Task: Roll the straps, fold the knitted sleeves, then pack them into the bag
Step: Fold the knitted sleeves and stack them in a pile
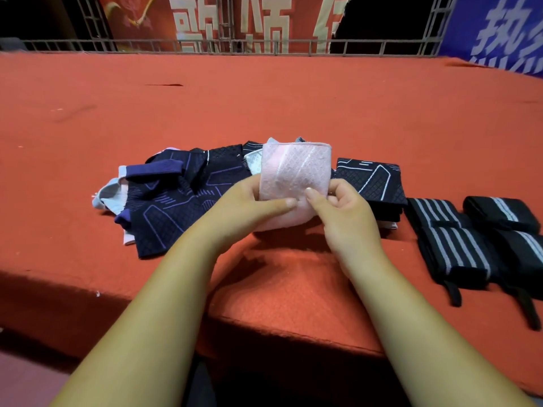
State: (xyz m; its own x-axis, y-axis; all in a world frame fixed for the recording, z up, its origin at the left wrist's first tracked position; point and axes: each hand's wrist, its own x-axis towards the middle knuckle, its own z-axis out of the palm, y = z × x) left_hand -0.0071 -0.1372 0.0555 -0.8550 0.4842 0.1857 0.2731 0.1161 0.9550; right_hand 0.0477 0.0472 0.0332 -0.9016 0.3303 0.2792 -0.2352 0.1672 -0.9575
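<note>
The pink sleeve [294, 171] was a soft, matt knit with a raised diamond texture, and the navy sleeves [176, 201] showed the same quilted weave. The striped straps [452, 242] looked like ribbed woven elastic; the table [264, 107] wore rough, matt red felt.

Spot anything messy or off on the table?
Left of the held pink knitted sleeve, the navy knitted sleeves lie in a jumbled, unfolded heap. On the right, the rolled striped straps have loose tails sticking out toward the near edge. No bag in view.
</note>
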